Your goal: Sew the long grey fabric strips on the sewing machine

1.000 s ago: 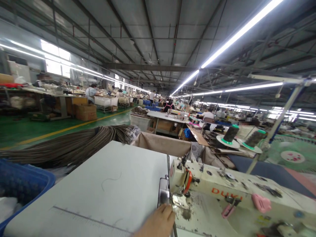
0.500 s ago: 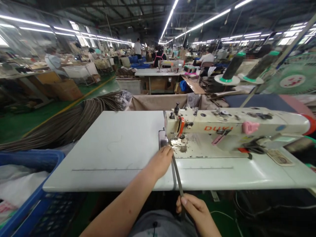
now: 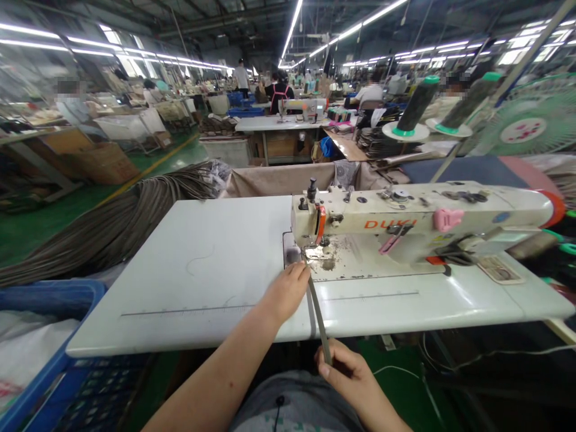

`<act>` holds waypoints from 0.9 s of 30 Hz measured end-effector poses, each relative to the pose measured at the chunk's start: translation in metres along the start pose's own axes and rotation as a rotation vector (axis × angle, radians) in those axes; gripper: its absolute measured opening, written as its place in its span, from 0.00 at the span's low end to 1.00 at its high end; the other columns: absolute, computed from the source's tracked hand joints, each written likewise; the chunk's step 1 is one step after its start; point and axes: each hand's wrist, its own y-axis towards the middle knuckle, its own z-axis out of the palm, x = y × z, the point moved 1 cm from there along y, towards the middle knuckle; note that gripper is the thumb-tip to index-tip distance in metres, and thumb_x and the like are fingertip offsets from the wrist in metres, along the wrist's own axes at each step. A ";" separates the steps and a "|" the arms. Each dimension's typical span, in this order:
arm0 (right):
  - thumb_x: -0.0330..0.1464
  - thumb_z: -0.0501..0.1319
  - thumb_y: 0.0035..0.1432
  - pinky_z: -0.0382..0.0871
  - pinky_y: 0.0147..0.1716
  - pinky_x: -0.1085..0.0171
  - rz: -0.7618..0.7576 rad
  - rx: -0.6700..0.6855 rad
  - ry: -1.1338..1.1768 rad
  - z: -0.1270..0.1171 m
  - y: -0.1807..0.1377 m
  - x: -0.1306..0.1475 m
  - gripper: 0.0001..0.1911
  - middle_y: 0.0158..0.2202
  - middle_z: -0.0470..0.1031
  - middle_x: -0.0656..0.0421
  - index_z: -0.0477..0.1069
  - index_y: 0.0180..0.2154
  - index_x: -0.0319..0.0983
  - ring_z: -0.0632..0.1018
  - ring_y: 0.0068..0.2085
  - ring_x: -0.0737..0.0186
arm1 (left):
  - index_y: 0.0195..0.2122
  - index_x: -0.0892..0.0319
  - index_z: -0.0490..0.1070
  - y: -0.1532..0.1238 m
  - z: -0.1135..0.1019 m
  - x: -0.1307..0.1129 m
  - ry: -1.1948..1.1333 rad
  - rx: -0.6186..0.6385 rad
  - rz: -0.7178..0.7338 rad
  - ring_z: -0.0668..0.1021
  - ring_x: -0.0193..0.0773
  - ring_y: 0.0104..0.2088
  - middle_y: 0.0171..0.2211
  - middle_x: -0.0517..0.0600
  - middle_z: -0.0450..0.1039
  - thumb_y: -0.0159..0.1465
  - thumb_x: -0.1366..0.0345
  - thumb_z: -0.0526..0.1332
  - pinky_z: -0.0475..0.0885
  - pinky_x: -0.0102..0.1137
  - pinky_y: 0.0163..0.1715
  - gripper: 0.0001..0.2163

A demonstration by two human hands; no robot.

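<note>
A narrow grey-brown strip (image 3: 320, 315) runs from the needle area of a cream sewing machine (image 3: 405, 223) over the table's front edge. Close to the presser foot, my left hand (image 3: 288, 292) pinches the strip, fingers together and pressed down on the tabletop. Below the front edge, my right hand (image 3: 345, 367) grips the same strip between thumb and fingers. Between both hands the strip looks fairly straight. My left fingers hide part of it near the needle.
The white sewing table (image 3: 216, 240) has a ruler line and loose threads on it. Left stands a blue crate (image 3: 90, 294) with white bags; behind it lies a large bundle of dark strips (image 3: 112, 222). Thread cones (image 3: 416, 108) and a green fan (image 3: 524, 129) are at right.
The camera view has shifted slightly, so the machine and table sit further left. My right hand's thumb has moved lower against the strip. My left hand stays near the needle.
</note>
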 end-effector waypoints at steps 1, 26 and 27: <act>0.49 0.69 0.60 0.66 0.38 0.61 -0.007 -0.010 -0.013 0.001 0.001 0.000 0.20 0.30 0.73 0.58 0.77 0.27 0.40 0.74 0.35 0.57 | 0.54 0.63 0.68 0.000 0.000 0.000 -0.002 0.004 0.003 0.76 0.45 0.59 0.54 0.58 0.74 0.71 0.74 0.56 0.69 0.40 0.66 0.11; 0.50 0.66 0.63 0.71 0.40 0.60 0.127 -0.070 0.045 0.003 -0.005 0.006 0.21 0.30 0.80 0.55 0.82 0.31 0.40 0.78 0.35 0.54 | 0.52 0.62 0.68 0.003 -0.008 -0.003 -0.030 0.027 -0.043 0.76 0.46 0.59 0.58 0.60 0.71 0.72 0.71 0.57 0.72 0.41 0.64 0.09; 0.50 0.66 0.63 0.71 0.40 0.59 0.127 -0.068 0.038 0.003 -0.005 0.006 0.21 0.30 0.80 0.55 0.82 0.31 0.40 0.78 0.35 0.54 | 0.52 0.62 0.68 0.003 -0.009 -0.003 -0.030 0.028 -0.044 0.77 0.46 0.59 0.58 0.59 0.71 0.72 0.71 0.57 0.72 0.41 0.63 0.09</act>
